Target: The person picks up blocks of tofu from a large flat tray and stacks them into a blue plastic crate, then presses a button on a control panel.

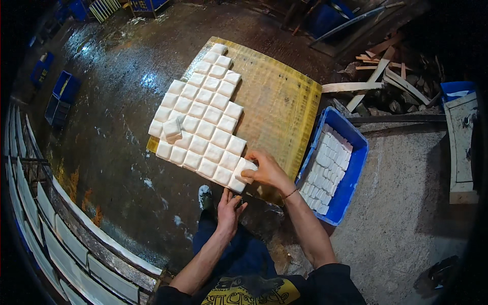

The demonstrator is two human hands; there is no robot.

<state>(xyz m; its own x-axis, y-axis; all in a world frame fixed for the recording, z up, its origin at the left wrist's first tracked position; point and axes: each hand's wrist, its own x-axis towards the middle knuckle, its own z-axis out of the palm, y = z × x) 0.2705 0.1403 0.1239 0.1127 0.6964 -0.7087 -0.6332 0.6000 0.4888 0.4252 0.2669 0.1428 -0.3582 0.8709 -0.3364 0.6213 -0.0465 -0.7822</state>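
R hand [265, 173] pinching white block [247, 169] at near-right edge of block array [201, 119], on yellow mat [284, 109] over wet floor [122, 81]. L hand [229, 209] just below array edge, fingers loosely curled, holding nothing. 1 loose block [172, 128] lying atop array. Blue crate [356, 170] w/ more blocks at right. Blocks prob soft, wet, crumbly, slippery; best gripped lightly by opposite flat sides, no squeezing corners.

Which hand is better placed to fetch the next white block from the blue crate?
Probably the right hand: the blue plastic crate of white square blocks lies on its side. The left hand is farther.
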